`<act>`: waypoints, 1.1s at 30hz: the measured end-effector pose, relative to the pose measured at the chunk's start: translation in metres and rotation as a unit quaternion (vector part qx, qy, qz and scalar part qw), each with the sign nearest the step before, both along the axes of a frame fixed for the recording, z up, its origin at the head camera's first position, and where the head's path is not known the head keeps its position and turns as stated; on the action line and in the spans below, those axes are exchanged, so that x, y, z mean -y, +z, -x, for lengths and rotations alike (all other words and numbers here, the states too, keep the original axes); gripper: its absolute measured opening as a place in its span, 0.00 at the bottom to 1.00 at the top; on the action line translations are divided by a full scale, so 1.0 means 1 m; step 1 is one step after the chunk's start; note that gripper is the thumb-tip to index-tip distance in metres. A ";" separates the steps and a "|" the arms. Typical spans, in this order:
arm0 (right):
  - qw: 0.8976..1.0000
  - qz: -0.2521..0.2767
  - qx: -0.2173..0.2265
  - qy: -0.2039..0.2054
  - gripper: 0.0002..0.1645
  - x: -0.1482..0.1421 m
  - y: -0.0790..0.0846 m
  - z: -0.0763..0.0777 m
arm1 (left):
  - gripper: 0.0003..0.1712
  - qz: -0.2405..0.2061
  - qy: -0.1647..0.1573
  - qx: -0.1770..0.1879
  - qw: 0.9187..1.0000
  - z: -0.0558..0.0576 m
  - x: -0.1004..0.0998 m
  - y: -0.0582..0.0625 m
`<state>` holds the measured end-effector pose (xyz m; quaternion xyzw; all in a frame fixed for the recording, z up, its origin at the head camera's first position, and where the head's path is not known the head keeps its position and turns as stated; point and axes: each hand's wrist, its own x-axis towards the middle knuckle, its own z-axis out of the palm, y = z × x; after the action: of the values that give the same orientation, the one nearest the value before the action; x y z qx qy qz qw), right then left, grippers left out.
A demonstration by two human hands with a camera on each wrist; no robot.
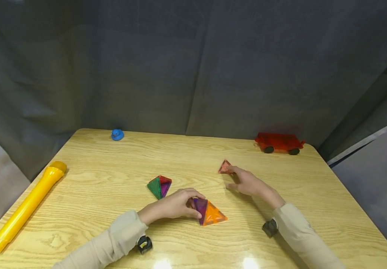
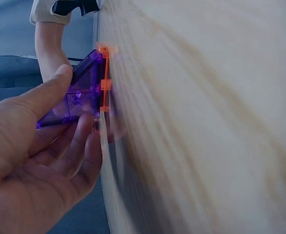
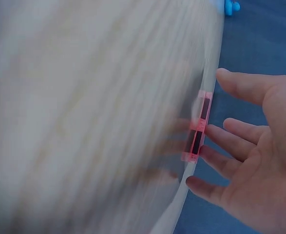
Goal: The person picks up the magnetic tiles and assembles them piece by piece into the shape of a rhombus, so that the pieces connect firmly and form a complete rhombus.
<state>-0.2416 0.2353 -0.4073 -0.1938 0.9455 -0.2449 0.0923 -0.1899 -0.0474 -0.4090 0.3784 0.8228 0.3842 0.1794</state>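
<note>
Pink translucent plastic triangle (image 1: 225,167) at forward-left of right hand (image 1: 247,182) (nearer one) — grip spread, only touching, nothing pinched; left hand (image 1: 179,203) pinches purple translucent plastic triangle (image 1: 202,207).

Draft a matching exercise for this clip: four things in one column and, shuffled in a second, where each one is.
Things
1. Blue duck
2. Red wheeled base
3. Orange tile
4. Pink tile

Places
A. At the fingertips of the right hand
B. Near the far right corner of the table
C. At the table's far edge, toward the left
D. Against the purple tile that the left hand holds

Pairs: 1-C, 2-B, 3-D, 4-A
</note>
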 end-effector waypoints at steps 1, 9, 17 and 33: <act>1.000 0.002 -0.001 0.001 0.38 0.000 0.000 -0.002 | 0.30 0.000 0.000 0.000 1.000 0.000 0.000 0.000; 0.999 0.024 -0.006 0.020 0.35 -0.004 0.002 -0.019 | 0.30 0.000 -0.001 -0.005 1.000 0.000 0.000 -0.001; 0.999 0.033 0.000 0.028 0.32 -0.006 0.002 -0.040 | 0.29 0.001 -0.001 -0.002 1.000 0.000 0.000 0.000; 0.996 0.065 0.008 0.059 0.25 -0.011 0.003 -0.067 | 0.30 0.007 0.004 0.005 1.000 0.001 0.000 -0.001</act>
<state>-0.1744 0.2465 -0.4039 -0.2535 0.9137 -0.3011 0.1012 -0.1907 -0.0474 -0.4100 0.3724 0.8260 0.3808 0.1847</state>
